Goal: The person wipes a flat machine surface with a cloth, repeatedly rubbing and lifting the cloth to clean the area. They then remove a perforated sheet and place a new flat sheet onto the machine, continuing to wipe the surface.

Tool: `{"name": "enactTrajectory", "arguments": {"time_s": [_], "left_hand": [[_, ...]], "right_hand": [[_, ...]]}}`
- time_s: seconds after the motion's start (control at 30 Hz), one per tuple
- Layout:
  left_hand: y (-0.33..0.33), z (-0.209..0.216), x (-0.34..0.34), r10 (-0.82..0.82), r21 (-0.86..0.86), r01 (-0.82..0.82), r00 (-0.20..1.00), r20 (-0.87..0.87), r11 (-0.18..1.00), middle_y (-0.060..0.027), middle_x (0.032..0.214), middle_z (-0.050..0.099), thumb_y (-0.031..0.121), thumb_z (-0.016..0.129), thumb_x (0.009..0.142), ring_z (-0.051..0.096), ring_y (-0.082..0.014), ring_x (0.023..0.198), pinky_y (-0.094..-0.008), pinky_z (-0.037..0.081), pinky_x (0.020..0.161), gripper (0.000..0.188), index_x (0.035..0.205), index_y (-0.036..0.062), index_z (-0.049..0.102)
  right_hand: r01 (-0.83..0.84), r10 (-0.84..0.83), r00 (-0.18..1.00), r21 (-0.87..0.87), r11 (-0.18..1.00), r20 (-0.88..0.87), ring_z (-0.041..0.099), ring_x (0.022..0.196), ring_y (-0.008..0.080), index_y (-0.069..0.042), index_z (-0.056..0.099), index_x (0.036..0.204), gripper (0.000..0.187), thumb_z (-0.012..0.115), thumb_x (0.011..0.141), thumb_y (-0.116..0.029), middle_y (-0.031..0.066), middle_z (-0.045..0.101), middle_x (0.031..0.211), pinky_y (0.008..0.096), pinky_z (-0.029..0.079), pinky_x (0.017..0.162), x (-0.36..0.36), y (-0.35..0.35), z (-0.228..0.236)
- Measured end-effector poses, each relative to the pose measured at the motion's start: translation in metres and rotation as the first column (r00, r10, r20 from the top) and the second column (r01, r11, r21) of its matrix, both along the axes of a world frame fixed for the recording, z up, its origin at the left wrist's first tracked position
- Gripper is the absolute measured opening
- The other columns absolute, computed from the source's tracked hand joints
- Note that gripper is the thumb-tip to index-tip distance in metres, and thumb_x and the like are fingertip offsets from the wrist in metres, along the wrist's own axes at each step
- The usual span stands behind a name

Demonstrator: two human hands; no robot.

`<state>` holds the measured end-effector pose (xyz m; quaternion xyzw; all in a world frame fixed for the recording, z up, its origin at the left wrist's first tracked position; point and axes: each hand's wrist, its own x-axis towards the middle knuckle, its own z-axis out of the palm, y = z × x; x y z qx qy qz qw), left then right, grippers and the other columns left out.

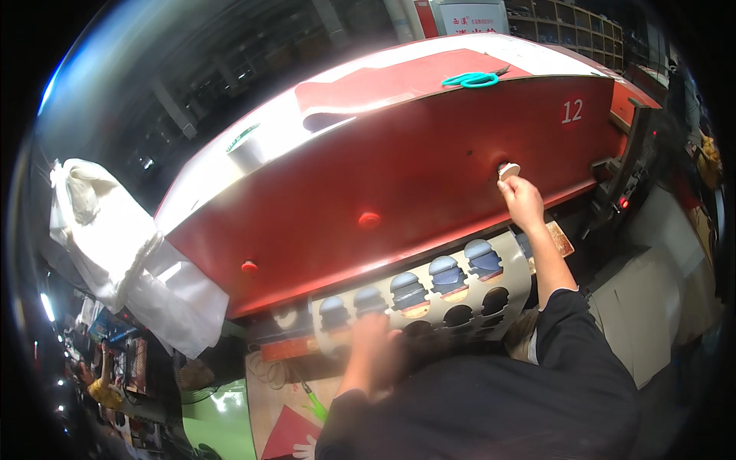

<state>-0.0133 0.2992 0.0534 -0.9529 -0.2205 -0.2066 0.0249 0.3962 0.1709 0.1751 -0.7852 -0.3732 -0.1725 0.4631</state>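
Note:
My right hand (524,201) is raised in front of the red machine beam (429,184). Its thumb and fingers pinch a small flat white piece (509,171), which covers a dark spot on the beam face. Lower down, my left hand (372,341) is smeared by motion over the left part of a grey-beige sheet (517,285); its fingers cannot be made out. Rows of rounded cut-outs run through this sheet, and darker material shows through them.
Two red buttons (369,220) (249,266) sit on the beam face. Turquoise-handled scissors (471,80) and a roll of tape (244,146) lie on top. A white bag (100,230) hangs at the left. Below is a green-handled tool (314,402); beige sheets (632,314) stand at right.

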Motion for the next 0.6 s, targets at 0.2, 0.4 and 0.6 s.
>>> {"name": "enactTrajectory", "arguments": {"time_s": [0.2, 0.4, 0.6], "left_hand": [[-0.002, -0.011, 0.003, 0.036, -0.006, -0.035, 0.999, 0.012, 0.999, -0.0093, 0.083, 0.057, 0.038, 0.084, 0.062, 0.060, -0.0303, 0.082, -0.0441, 0.049, 0.071, 0.042, 0.085, 0.0090, 0.063], [-0.001, -0.023, 0.002, 0.091, -0.099, -0.092, 0.996, -0.015, 0.991, -0.0117, 0.089, 0.056, 0.036, 0.083, 0.064, 0.058, -0.0331, 0.087, -0.0451, 0.047, 0.076, 0.043, 0.089, 0.0077, 0.062], [0.001, -0.020, 0.003, 0.065, -0.095, -0.064, 0.998, 0.007, 0.993, -0.0120, 0.087, 0.055, 0.034, 0.084, 0.063, 0.057, -0.0334, 0.087, -0.0452, 0.046, 0.075, 0.043, 0.088, 0.0074, 0.061]], "right_hand": [[-0.228, 0.194, 0.953, -0.128, 0.965, -0.232, 0.064, 0.077, 0.0329, -0.004, 0.066, 0.082, 0.024, 0.065, 0.089, -0.027, 0.0143, 0.066, 0.081, 0.0414, 0.050, 0.069, -0.064, -0.011, -0.076], [-0.375, 0.345, 0.925, -0.243, 0.895, -0.157, 0.064, 0.078, 0.0338, -0.005, 0.067, 0.083, 0.022, 0.065, 0.088, -0.026, 0.0139, 0.066, 0.081, 0.0436, 0.050, 0.069, -0.122, -0.005, -0.125], [-0.433, 0.418, 0.901, -0.280, 0.857, -0.115, 0.064, 0.075, 0.0324, -0.005, 0.065, 0.080, 0.021, 0.068, 0.085, -0.024, 0.0122, 0.066, 0.077, 0.0421, 0.049, 0.067, -0.140, -0.010, -0.118]]}}
